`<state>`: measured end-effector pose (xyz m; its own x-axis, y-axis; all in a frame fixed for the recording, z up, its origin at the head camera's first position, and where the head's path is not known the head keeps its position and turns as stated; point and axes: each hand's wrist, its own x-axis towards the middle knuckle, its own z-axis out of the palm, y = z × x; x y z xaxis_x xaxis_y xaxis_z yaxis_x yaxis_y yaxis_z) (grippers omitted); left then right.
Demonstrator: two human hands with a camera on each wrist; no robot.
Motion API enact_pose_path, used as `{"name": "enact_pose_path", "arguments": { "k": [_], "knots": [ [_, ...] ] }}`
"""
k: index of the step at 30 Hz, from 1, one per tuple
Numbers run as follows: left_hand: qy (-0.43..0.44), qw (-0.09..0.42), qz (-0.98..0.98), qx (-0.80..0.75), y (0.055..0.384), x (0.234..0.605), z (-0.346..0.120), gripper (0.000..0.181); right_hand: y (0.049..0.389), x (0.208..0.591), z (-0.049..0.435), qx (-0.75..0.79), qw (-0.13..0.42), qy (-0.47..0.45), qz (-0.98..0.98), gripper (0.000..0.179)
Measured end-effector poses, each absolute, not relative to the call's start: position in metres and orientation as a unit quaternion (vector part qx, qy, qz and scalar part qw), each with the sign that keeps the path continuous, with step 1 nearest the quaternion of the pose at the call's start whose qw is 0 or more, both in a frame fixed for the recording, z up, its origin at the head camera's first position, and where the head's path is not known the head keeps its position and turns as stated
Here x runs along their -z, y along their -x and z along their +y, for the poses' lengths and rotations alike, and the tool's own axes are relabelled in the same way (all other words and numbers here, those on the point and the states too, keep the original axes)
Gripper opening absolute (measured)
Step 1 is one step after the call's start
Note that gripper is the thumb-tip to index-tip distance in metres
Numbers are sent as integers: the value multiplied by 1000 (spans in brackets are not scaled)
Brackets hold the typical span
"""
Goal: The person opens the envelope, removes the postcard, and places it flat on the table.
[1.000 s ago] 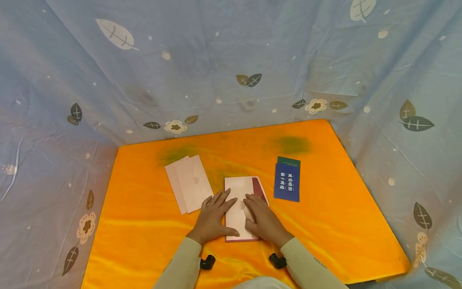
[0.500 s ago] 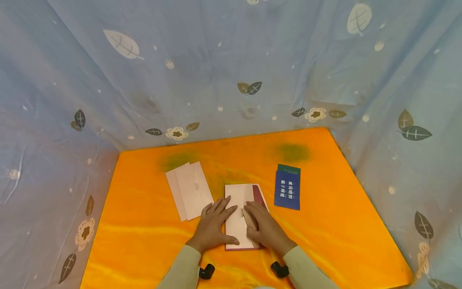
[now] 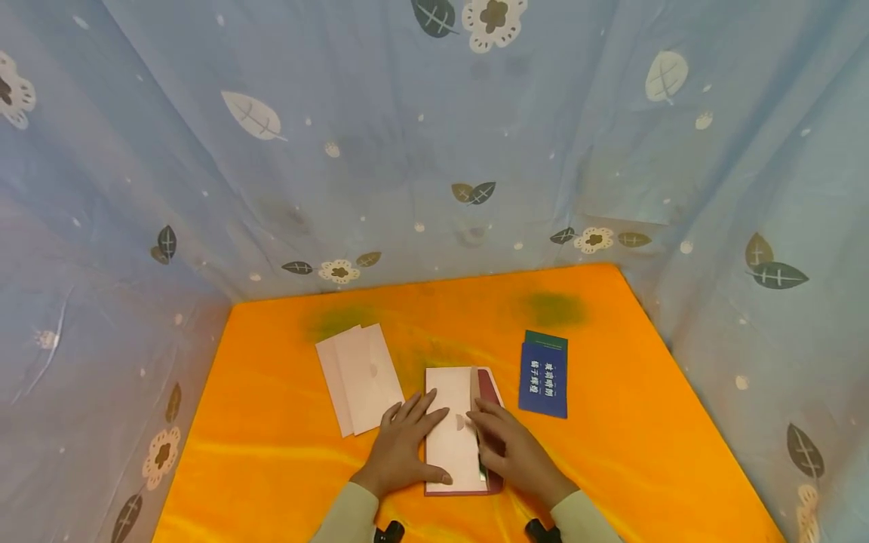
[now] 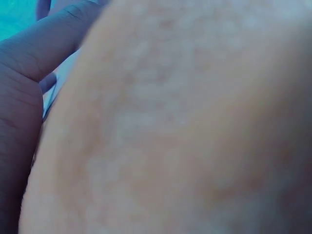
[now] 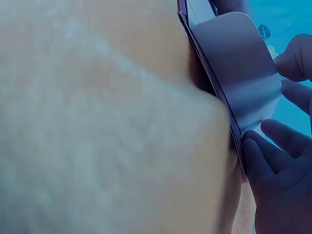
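Note:
A pink envelope with a maroon lining lies upright before the person. My left hand rests on its left side, fingers spread and straight. At its right side my right hand, fingers bent, pinches the raised pale flap. A semicircular notch sits just left of the right fingertips. A thin green sliver shows beside the right thumb. In the right wrist view the flap bends upward with a rounded end. Blurred skin fills most of the left wrist view.
Two overlapping pink envelopes lie at the left, close to the left fingers. On the right a blue card with white characters overlaps a green card. Orange cloth covers the table; a blue patterned curtain surrounds it.
The head view has tilted up, so everything sits lower. My right hand has shifted right across the envelope, and the flap stands higher, revealing a green sliver. The left hand stays in place.

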<state>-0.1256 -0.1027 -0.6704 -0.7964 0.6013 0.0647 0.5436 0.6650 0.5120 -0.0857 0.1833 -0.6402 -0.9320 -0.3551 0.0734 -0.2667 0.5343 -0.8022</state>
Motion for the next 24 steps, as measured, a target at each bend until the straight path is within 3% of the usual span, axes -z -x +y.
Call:
{"name": "enact_pose_path", "arguments": {
  "k": [7, 24],
  "knots": [
    [-310, 69, 911, -264, 120, 671, -103, 112, 78, 639, 190, 463, 66, 156, 870, 54],
    [-311, 56, 911, -265, 122, 668, -103, 114, 73, 642, 211, 386, -21, 138, 912, 55]
  ]
}}
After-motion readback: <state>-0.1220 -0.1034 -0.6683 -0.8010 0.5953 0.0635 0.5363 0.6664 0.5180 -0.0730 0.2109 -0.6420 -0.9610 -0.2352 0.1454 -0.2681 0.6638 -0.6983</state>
